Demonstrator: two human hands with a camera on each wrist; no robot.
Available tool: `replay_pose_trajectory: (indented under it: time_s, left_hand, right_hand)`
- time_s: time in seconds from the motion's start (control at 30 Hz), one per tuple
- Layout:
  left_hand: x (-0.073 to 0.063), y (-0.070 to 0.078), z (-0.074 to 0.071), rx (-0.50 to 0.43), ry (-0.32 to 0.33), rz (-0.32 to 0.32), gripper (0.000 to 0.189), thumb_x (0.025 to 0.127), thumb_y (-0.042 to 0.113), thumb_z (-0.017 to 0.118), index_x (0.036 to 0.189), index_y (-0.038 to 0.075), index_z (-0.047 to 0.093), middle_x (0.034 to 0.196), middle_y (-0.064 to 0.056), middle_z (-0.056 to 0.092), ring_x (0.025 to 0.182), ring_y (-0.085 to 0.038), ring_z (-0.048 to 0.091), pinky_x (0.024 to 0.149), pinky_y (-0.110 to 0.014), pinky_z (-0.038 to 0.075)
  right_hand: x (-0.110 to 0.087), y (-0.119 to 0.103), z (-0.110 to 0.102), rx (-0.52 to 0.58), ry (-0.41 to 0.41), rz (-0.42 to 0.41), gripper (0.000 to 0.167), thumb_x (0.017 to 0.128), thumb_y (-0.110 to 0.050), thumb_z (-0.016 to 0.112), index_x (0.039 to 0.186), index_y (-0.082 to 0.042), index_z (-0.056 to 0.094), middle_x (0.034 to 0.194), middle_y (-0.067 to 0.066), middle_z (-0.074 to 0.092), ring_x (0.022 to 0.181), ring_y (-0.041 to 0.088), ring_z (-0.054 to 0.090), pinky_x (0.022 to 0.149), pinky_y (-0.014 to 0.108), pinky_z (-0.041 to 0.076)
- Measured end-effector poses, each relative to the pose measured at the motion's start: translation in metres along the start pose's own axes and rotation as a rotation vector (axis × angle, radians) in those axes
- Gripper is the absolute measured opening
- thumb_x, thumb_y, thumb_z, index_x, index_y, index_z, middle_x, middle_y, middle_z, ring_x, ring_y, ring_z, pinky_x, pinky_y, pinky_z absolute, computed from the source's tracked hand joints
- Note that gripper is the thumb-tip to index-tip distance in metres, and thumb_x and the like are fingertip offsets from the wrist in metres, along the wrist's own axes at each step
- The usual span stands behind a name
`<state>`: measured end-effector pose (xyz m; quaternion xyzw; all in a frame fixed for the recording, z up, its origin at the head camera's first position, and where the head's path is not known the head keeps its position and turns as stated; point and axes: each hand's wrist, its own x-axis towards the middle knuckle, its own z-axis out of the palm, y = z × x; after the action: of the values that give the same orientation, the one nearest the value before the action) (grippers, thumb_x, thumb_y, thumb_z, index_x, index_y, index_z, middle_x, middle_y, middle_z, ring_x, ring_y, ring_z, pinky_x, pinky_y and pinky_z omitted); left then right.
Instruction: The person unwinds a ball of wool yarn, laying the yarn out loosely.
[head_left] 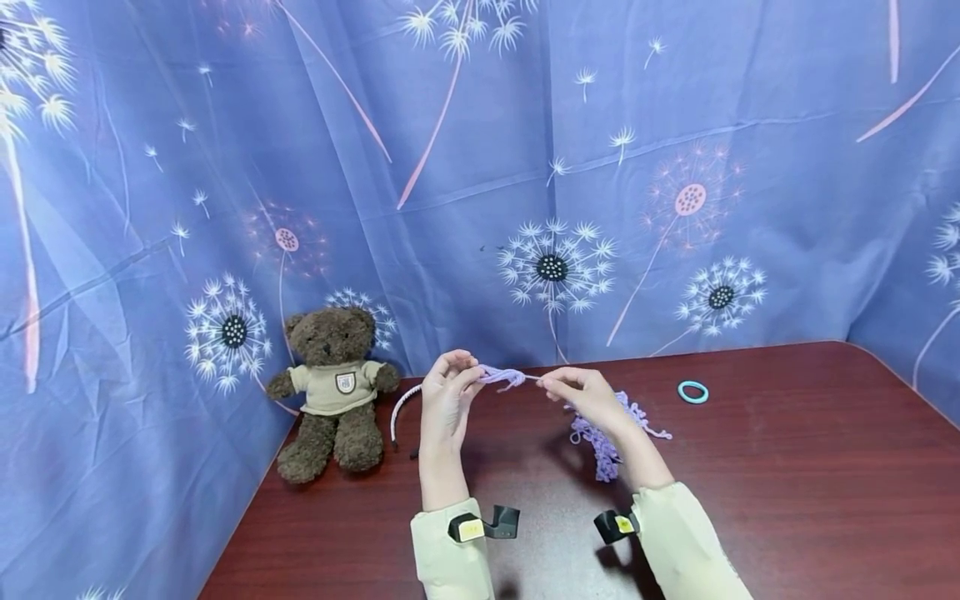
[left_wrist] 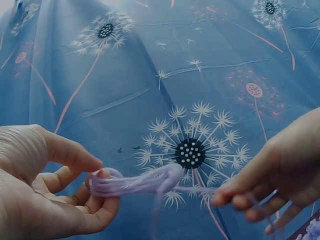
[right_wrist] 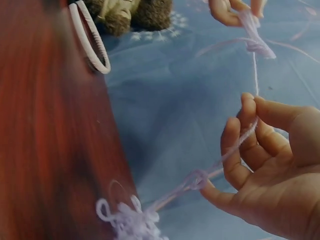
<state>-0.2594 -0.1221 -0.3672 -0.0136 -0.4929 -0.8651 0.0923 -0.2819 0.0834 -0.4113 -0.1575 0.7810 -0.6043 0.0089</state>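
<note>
My left hand (head_left: 447, 396) pinches a small looped bundle of lilac yarn (head_left: 498, 377) between thumb and fingers, held up above the table. From the bundle's right end a single strand runs taut to my right hand (head_left: 588, 396), which pinches it between thumb and forefinger. In the right wrist view the yarn strand (right_wrist: 256, 75) passes through the fingers and down past the little finger. Below it hangs a loose tangle (right_wrist: 197, 179) leading toward a curly lilac knitted piece (right_wrist: 132, 220). That knitted piece lies on the table under my right forearm, partly hidden by it.
A brown teddy bear (head_left: 332, 392) in a beige shirt sits at the table's left edge. Beside it is a white headband (head_left: 399, 412), partly behind my left hand. A turquoise ring (head_left: 693, 392) lies at the right on the dark red table (head_left: 810, 467). A blue dandelion-print curtain (head_left: 465, 250) hangs behind.
</note>
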Motion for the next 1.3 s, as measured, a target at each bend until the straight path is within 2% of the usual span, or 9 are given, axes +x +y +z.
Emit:
replay_pose_trajectory:
  time_s: [0.1,0.2,0.27,0.43,0.57,0.7,0.83,0.93,1.3]
  left_hand:
    - [0.000,-0.001,-0.002,0.030,-0.018,-0.015,0.033,0.081,-0.019,0.055,0.087,0.012,0.061,0.083,0.001,0.057,0.079,-0.010,0.056,0.071,-0.022,0.051]
    - [0.000,-0.002,-0.003,0.064,-0.028,-0.022,0.034,0.080,-0.020,0.055,0.088,0.012,0.061,0.084,0.001,0.056,0.082,-0.011,0.055,0.071,-0.022,0.050]
    - [0.000,-0.002,-0.003,0.075,-0.022,-0.024,0.035,0.080,-0.020,0.055,0.087,0.013,0.061,0.084,0.001,0.056,0.084,-0.012,0.054,0.071,-0.022,0.050]
    - [0.002,-0.003,-0.005,0.072,-0.007,-0.020,0.037,0.078,-0.021,0.054,0.085,0.014,0.062,0.083,0.001,0.056,0.083,-0.011,0.054,0.069,-0.020,0.049]
    - [0.003,-0.003,-0.007,0.079,0.011,-0.017,0.038,0.077,-0.021,0.054,0.084,0.015,0.062,0.081,0.002,0.057,0.074,-0.007,0.052,0.058,-0.015,0.042]
    - [0.003,-0.002,-0.009,0.079,0.024,-0.016,0.037,0.078,-0.021,0.053,0.084,0.014,0.062,0.080,0.003,0.057,0.074,-0.007,0.052,0.057,-0.015,0.041]
    - [0.004,-0.002,-0.010,0.067,0.025,-0.012,0.036,0.079,-0.021,0.052,0.085,0.013,0.061,0.080,0.002,0.057,0.077,-0.008,0.054,0.065,-0.017,0.048]
    - [0.004,-0.001,-0.010,0.057,0.027,-0.015,0.036,0.080,-0.021,0.051,0.085,0.013,0.061,0.081,0.001,0.056,0.075,-0.007,0.055,0.068,-0.018,0.051]
    - [0.003,0.002,-0.012,0.032,0.044,-0.008,0.035,0.080,-0.021,0.051,0.086,0.013,0.061,0.083,0.001,0.056,0.073,-0.007,0.056,0.064,-0.017,0.049]
  right_hand:
    - [-0.002,-0.002,-0.008,0.013,0.058,0.015,0.031,0.097,-0.019,0.058,0.115,0.006,0.066,0.101,0.008,0.072,0.085,0.006,0.061,0.082,0.023,0.051]
    - [-0.004,-0.003,-0.015,0.037,0.111,0.028,0.033,0.098,-0.020,0.057,0.117,0.006,0.065,0.091,-0.002,0.070,0.085,0.004,0.061,0.087,0.022,0.047]
    - [-0.005,-0.004,-0.019,0.054,0.148,0.037,0.034,0.098,-0.022,0.058,0.117,0.006,0.064,0.082,-0.014,0.065,0.082,0.001,0.059,0.086,0.020,0.046]
    - [-0.007,-0.004,-0.029,0.115,0.207,0.063,0.039,0.099,-0.023,0.057,0.121,0.008,0.061,0.077,-0.024,0.062,0.080,-0.004,0.059,0.084,0.016,0.048]
    - [-0.010,-0.005,-0.039,0.150,0.239,0.090,0.039,0.099,-0.027,0.057,0.121,0.005,0.061,0.078,-0.028,0.063,0.081,-0.008,0.060,0.080,0.012,0.049]
    - [-0.013,-0.004,-0.051,0.188,0.274,0.101,0.032,0.099,-0.030,0.057,0.116,-0.006,0.066,0.080,-0.028,0.064,0.083,-0.009,0.062,0.082,0.009,0.049]
    - [-0.016,0.000,-0.062,0.249,0.313,0.083,0.014,0.099,-0.030,0.057,0.102,-0.022,0.069,0.078,-0.024,0.064,0.081,-0.007,0.062,0.084,0.007,0.049]
    - [-0.018,0.003,-0.069,0.315,0.350,0.060,0.012,0.098,-0.026,0.059,0.093,-0.029,0.069,0.075,-0.021,0.064,0.077,-0.006,0.062,0.082,0.007,0.050]
    - [-0.024,0.014,-0.090,0.514,0.482,-0.008,0.018,0.096,-0.016,0.062,0.085,-0.025,0.073,0.071,-0.015,0.067,0.068,-0.004,0.063,0.071,0.010,0.053]
